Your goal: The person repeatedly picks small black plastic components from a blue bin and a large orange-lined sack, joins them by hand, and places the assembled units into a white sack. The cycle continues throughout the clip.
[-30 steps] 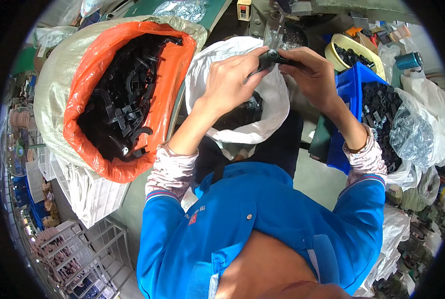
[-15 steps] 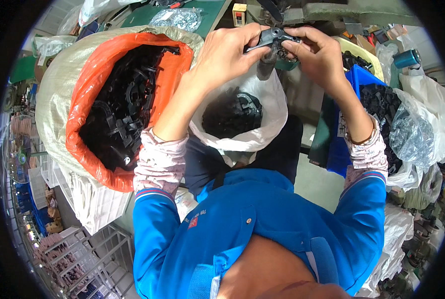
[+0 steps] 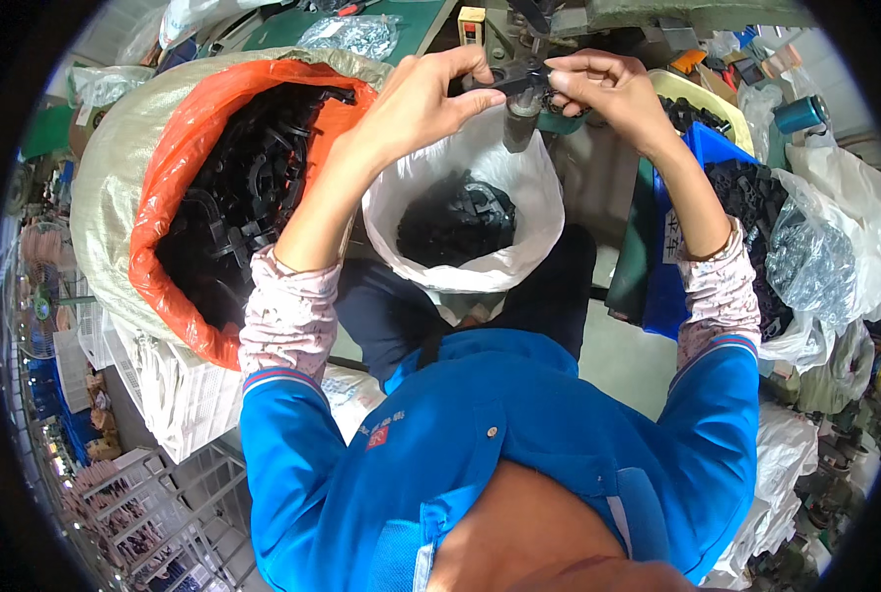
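Observation:
My left hand [image 3: 422,104] grips one end of a black plastic part [image 3: 511,77] between thumb and forefinger. The part lies level over the top of a grey metal post [image 3: 521,130], below a dark upright tool of the machine [image 3: 533,16]. My right hand [image 3: 618,97] is closed in a pinch at the part's other end; whatever is between its fingertips is too small to make out. Under the post, near my knees, stands a bin lined with a white bag [image 3: 537,212], holding black plastic pieces [image 3: 457,222].
At left a woven sack with an orange liner [image 3: 154,232] holds many black parts. On the right are a blue crate [image 3: 665,286] and a pale yellow tub [image 3: 739,133], both with black pieces. A small box [image 3: 471,27] stands behind my left hand.
My left hand has moved left and now grips the part nearer its end. My right hand has shifted slightly left, its fingertips now pinched together at the part.

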A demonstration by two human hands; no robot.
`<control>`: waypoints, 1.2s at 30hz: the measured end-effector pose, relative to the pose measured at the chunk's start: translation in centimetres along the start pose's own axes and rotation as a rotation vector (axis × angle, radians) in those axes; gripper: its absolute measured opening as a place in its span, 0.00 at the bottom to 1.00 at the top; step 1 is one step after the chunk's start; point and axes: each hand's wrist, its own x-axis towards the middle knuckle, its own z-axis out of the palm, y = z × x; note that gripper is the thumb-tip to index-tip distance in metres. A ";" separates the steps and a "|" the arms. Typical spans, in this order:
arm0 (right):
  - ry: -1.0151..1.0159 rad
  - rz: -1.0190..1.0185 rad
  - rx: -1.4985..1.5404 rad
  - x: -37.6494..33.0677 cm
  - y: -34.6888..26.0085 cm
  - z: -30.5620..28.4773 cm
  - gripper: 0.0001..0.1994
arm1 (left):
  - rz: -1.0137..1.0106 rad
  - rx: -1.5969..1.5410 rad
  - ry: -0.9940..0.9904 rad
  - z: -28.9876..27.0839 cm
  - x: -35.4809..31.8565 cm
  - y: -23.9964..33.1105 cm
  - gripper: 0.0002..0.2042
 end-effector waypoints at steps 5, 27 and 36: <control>0.123 0.085 -0.221 3.7 7.1 -2.4 0.15 | 0.115 0.110 -0.029 -0.3 0.7 0.6 0.10; 0.415 0.119 -0.886 6.2 13.6 0.0 0.16 | 0.186 0.149 -0.013 0.2 0.2 0.0 0.10; 0.562 0.126 -0.730 7.6 21.5 -5.7 0.21 | 0.388 0.280 0.307 3.1 -0.4 0.2 0.11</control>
